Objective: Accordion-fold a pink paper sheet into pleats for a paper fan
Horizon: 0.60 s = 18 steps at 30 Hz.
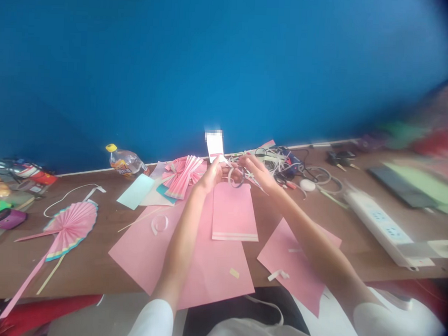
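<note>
Both hands are raised above the pink paper near the wall. My left hand (210,176) has its fingers closed on a narrow white strip (230,177), which curls between the hands. Close beside it, my right hand (256,168) is closed too, with fingers bent at the same strip; its fingertips are partly hidden. Below the hands lies a pink sheet (235,213) with pale bands along its near edge, on a larger pink sheet (212,271). Behind my left hand a folded pink paper fan (184,177) rests beside a white card (215,147).
A tangle of strips and cables (279,163) lies behind my right hand. Further right are a power strip (386,227) and keys (342,159). Leftward stand a finished-looking pink fan (71,223) and a plastic bottle (127,161). Another pink sheet (294,260) overhangs the table edge.
</note>
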Available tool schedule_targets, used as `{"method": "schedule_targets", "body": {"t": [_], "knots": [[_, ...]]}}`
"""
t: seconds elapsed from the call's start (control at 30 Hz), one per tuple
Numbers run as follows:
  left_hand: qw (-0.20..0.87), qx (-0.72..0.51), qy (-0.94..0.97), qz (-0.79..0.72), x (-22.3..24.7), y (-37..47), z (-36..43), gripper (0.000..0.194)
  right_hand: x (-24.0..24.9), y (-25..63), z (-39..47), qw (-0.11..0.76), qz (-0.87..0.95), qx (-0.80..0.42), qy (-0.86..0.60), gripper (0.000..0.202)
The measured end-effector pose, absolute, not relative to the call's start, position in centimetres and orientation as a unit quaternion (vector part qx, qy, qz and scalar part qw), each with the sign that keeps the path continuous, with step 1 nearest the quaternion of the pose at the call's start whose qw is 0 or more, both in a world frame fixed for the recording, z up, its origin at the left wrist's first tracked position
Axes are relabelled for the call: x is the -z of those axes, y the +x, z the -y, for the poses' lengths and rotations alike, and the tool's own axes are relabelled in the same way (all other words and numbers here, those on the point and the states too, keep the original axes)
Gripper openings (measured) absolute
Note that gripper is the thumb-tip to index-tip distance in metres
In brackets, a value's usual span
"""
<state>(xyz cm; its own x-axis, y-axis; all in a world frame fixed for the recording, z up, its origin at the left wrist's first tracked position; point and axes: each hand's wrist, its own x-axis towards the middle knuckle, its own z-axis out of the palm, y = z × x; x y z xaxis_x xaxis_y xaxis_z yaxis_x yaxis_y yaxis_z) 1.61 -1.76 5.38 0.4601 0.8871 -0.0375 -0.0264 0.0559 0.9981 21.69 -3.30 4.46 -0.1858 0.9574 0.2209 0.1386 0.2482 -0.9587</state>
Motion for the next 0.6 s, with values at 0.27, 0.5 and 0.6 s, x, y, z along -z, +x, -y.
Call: {"method": "schedule_targets", "body": {"t": [0.27, 0.5, 0.6], "knots": [[0.695, -0.288, 0.582, -0.309, -6.0, 1.4, 2.4, 0.079, -4.4, 21.8, 3.7, 0.397, 0.577, -0.636, -0.324, 0.042], [0.642, -0.307, 0.596, -0.373, -6.7, -0.7, 2.2, 0.053, -7.6, 23.5, 4.9, 0.332, 0.686, -0.525, -0.378, 0.036], [0.631, -0.297, 0.595, -0.399, -6.8, -1.7, 2.1, 0.051, -8.4, 23.9, 5.0, 0.283, 0.740, -0.449, -0.412, 0.034]]}}
